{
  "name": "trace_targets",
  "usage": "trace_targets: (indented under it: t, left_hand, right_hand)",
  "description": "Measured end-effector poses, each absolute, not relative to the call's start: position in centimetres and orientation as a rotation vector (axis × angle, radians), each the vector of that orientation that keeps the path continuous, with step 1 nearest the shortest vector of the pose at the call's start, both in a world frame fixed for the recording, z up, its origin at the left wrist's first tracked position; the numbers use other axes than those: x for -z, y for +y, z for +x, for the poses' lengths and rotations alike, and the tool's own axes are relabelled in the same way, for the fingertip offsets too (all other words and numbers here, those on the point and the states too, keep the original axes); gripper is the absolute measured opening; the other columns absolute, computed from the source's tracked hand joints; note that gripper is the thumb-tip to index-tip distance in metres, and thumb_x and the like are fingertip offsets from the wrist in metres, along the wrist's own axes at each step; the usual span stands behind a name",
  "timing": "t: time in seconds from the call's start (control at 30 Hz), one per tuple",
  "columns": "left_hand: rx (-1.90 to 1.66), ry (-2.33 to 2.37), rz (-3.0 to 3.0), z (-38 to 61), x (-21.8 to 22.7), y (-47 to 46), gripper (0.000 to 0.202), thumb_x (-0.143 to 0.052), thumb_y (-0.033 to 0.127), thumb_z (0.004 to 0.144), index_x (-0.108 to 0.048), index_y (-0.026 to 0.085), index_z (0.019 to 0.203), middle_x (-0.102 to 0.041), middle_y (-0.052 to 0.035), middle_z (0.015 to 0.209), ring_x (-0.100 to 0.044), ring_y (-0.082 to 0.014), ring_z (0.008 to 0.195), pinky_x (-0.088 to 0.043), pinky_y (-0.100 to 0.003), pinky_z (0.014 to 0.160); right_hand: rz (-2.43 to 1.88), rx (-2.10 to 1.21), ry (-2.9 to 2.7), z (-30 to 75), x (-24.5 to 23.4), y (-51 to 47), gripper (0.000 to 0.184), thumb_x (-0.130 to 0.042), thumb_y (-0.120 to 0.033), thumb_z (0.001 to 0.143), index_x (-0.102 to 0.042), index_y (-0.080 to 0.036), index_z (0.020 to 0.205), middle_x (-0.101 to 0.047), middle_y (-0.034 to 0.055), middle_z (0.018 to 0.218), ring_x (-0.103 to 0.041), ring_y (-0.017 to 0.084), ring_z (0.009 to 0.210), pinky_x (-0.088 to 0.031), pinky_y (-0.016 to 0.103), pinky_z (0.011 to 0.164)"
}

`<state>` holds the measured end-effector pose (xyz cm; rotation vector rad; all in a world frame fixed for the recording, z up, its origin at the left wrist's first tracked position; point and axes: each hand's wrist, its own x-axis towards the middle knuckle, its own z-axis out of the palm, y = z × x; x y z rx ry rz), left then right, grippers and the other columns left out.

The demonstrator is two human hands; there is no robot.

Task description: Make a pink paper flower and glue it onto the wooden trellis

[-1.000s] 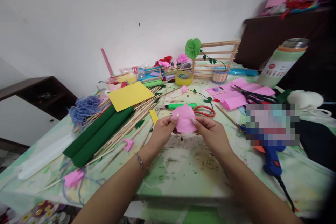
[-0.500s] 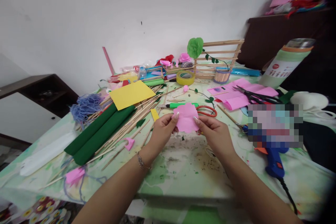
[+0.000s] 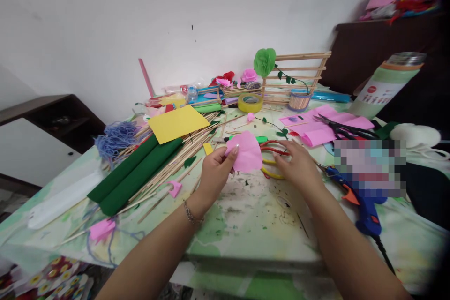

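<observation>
Ok, risk first: pink paper petal (image 3: pixel 248 152) is pinched by one edge only in L hand (image 3: pixel 214 173), so the thin sheet could crease or slip if the thumb eases. R hand (image 3: pixel 297 165) is palm-down, fingers loosely spread on red scissors (image 3: pixel 269 149), no grip seen. Blades could snag the petal, just left of them. Petal is held above mid-table (image 3: pixel 246 225), L wrist bent inward.

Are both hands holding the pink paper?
No, only the left hand pinches the pink paper; the right hand lies on the red-handled scissors.
</observation>
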<state>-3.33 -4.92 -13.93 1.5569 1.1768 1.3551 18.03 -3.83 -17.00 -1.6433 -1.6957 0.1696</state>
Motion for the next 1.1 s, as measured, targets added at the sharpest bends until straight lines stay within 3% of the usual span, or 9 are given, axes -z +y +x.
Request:
trace_targets:
  t: [0.13,0.37,0.53,0.7,0.9,1.1]
  left_hand:
    - [-1.339,1.182,1.558,-3.3,14.0,-5.0,0.047,-0.061,0.053,0.083,-0.046,0.019,0.054,-0.043,0.0051,0.046,-0.040,-0.0083,0.045,-0.031,-0.022,0.045]
    - [-1.395,1.223,1.558,-3.6,14.2,-5.0,0.046,-0.060,0.051,0.085,-0.044,0.019,0.055,-0.041,0.0053,0.048,-0.039,-0.0086,0.046,-0.030,-0.022,0.047]
    - [-1.402,1.238,1.614,-3.7,13.9,-5.3,0.045,-0.058,0.048,0.086,-0.044,0.020,0.054,-0.041,0.0048,0.047,-0.039,-0.0095,0.047,-0.030,-0.023,0.048]
    - [-1.406,1.231,1.650,-3.7,13.7,-5.4,0.046,-0.058,0.047,0.086,-0.043,0.020,0.053,-0.041,0.0046,0.046,-0.040,-0.0100,0.047,-0.031,-0.024,0.049]
    - [-1.437,1.176,1.654,-3.7,13.8,-5.4,0.047,-0.059,0.047,0.087,-0.041,0.020,0.053,-0.040,0.0050,0.046,-0.039,-0.0093,0.048,-0.031,-0.023,0.049]
    - [-1.486,1.145,1.557,-3.8,13.5,-5.5,0.047,-0.057,0.050,0.087,-0.049,0.019,0.054,-0.048,0.0038,0.046,-0.044,-0.0086,0.046,-0.035,-0.022,0.048]
  right_hand:
    - [-1.597,-0.258,-1.897,17.6,17.7,-4.0,0.041,-0.057,-0.018,0.074,-0.068,-0.020,0.114,-0.064,0.0091,0.124,-0.056,0.027,0.118,-0.042,0.040,0.102]
    - [-1.761,-0.210,-2.004,17.6,17.7,-4.7,0.057,-0.058,-0.019,0.072,-0.058,-0.020,0.129,-0.054,0.0140,0.132,-0.049,0.031,0.122,-0.042,0.042,0.101]
    - [-1.864,-0.144,-2.022,17.4,17.4,-4.1,0.054,-0.056,-0.016,0.073,-0.062,-0.016,0.126,-0.059,0.0164,0.124,-0.050,0.034,0.117,-0.041,0.045,0.099]
    - [-1.842,-0.150,-2.127,17.5,16.5,-3.3,0.053,-0.061,-0.021,0.068,-0.065,-0.022,0.121,-0.061,0.0115,0.127,-0.053,0.032,0.116,-0.040,0.040,0.092]
    - [-1.940,-0.157,-2.083,17.0,15.8,-3.0,0.043,-0.063,-0.027,0.068,-0.070,-0.022,0.109,-0.065,0.0156,0.111,-0.059,0.035,0.103,-0.038,0.044,0.084]
    - [-1.977,-0.346,-1.887,17.3,16.0,-3.5,0.048,-0.067,-0.026,0.062,-0.064,-0.017,0.108,-0.071,0.0143,0.095,-0.064,0.029,0.076,-0.039,0.035,0.062]
